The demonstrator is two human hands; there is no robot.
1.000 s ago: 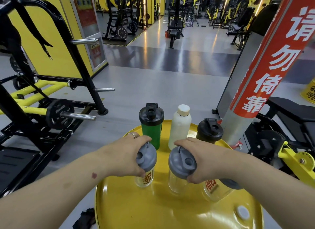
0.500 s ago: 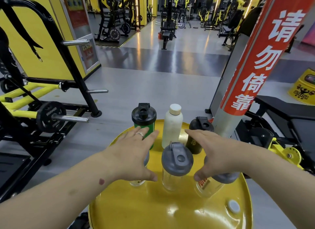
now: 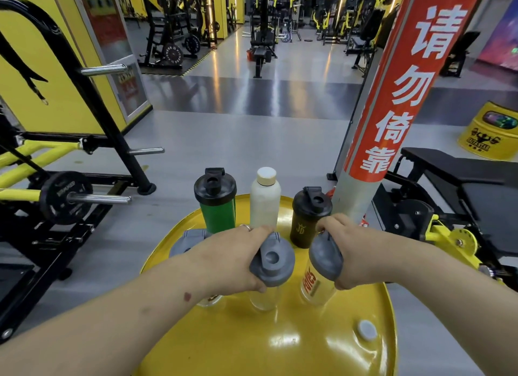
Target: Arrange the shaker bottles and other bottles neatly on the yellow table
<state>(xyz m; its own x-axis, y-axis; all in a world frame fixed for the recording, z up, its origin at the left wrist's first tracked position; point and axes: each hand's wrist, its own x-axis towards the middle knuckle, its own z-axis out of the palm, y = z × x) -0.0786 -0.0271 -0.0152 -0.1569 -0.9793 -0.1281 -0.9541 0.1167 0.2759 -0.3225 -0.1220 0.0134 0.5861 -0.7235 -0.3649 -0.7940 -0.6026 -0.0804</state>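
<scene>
- At bench centre, my left hand (image 3: 238,259) grips the middle clear shaker (image 3: 270,272) by its grey lid.
- At 3 o'clock, my right hand (image 3: 356,252) clasps the lettered shaker (image 3: 319,274).
- At 12 o'clock stand the green shaker (image 3: 217,204), white bottle (image 3: 265,202) and dark shaker (image 3: 307,221) on the yellow bench (image 3: 280,345).

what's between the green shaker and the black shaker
The white bottle stands between the green shaker and the black shaker, seen in the head view.

Six bottles are standing on the round yellow table (image 3: 280,347). Lining the far edge are a green shaker (image 3: 217,204) with a black lid, a white bottle (image 3: 265,199) and a dark shaker (image 3: 308,218). In front, three clear shakers are sitting under grey lids: left (image 3: 190,239), middle (image 3: 270,269), and right (image 3: 321,272), the last tilting.
</scene>
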